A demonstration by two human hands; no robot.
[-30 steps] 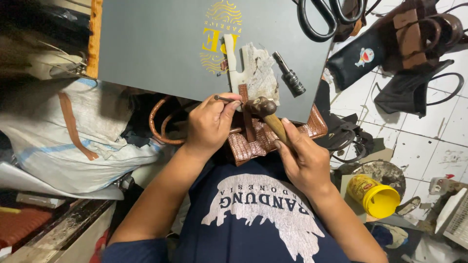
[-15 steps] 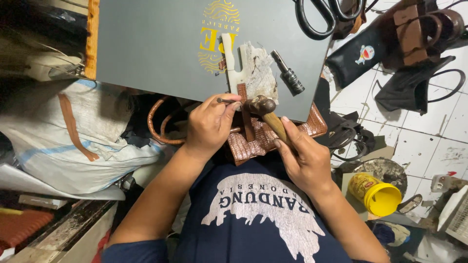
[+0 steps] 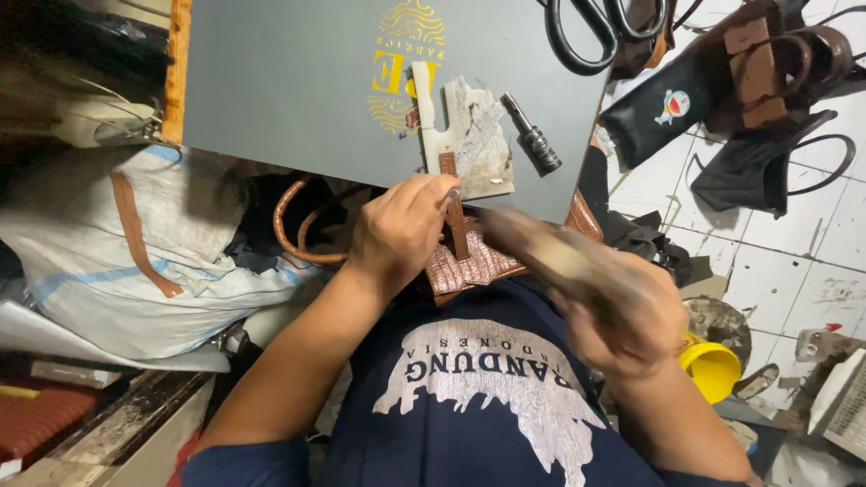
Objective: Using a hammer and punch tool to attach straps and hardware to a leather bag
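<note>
My left hand [image 3: 397, 230] pinches a narrow brown strap [image 3: 457, 221] against a brown, scale-textured leather bag [image 3: 478, 266] lying on my lap at the edge of a grey board [image 3: 298, 81]. My right hand [image 3: 622, 316] grips a wooden-handled hammer [image 3: 532, 248]. Hand and hammer are blurred with motion, just right of the strap. The hammer head is smeared and hard to make out. A curved brown bag handle [image 3: 289, 230] loops out left of my left hand.
On the board lie a white worn slab [image 3: 474, 135], a black metal punch [image 3: 532, 135] and black scissors [image 3: 586, 36]. A white sack [image 3: 135, 243] sits left. A yellow cup [image 3: 713, 365], a black pouch [image 3: 667, 108] and bag parts lie on the tiled floor to the right.
The hammer head rested by my left fingertips before. Now my right hand and the hammer are pulled back to the right and blurred in a swing. My left hand stays on the strap.
</note>
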